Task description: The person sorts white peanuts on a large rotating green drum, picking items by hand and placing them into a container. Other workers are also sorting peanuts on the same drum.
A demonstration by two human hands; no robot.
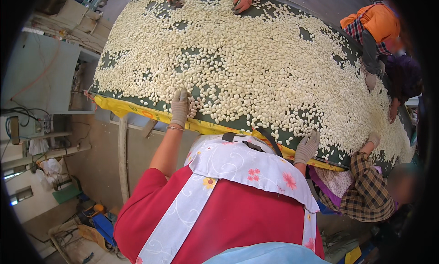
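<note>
A thick spread of white beans (240, 55) covers a dark green conveyor belt (240, 123) before me. My left hand (180, 107), in a striped knit glove, rests among beans close to the near edge. Its fingers point away from me, and their undersides are hidden, so I cannot tell whether they hold a bean. Farther right, my right hand (307, 148) wears a matching glove and lies at the same edge. Its fingers are extended and somewhat apart beside loose beans, with nothing visible in them. Yellow printed plastic sheeting (202, 127) lines the edge between my hands.
Across the belt, a person's orange-gloved hands (244, 0) touch the beans. A co-worker in a checked sleeve (360, 171) reaches in at my right; another in an orange head covering (381, 23) leans over the far right side. A grey metal cabinet (41, 72) stands at left.
</note>
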